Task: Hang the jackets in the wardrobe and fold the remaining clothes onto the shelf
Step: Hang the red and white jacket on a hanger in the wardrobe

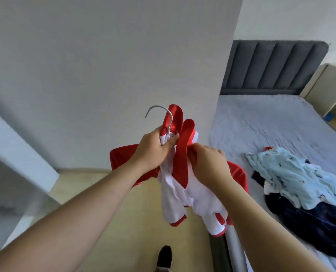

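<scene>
At far left, a pale panel (16,146) slants across the frame, blurred, its lower edge meeting the beige floor (108,203). A strip of floor runs forward between this panel and the bed, and a dark-shod foot (164,256) stands on it at the bottom edge. A plain white wall (104,55) fills the background and ends in a vertical corner just left of the bed.

At centre, the left hand (153,150) has its fingers curled tight round the neck of a grey hanger (163,114) and the white cloth bunched there. The hanger's hook stands free above the knuckles and curves to the left. A red and white jacket (180,163) hangs from the hanger, held in the air in front of the wall. Its red shoulders spread to either side, and its cuffs hang over the floor beside the bed's near edge. The right hand (210,163) pinches the jacket's red front edge between thumb and curled fingers.

At right is the bed (271,124), with a pale textured cover and a grey ribbed headboard (273,67). Much of the cover lies bare toward the headboard. On the nearer part, a light blue garment (292,173) with small dark prints too small to make out lies crumpled on a dark garment (310,224).
</scene>
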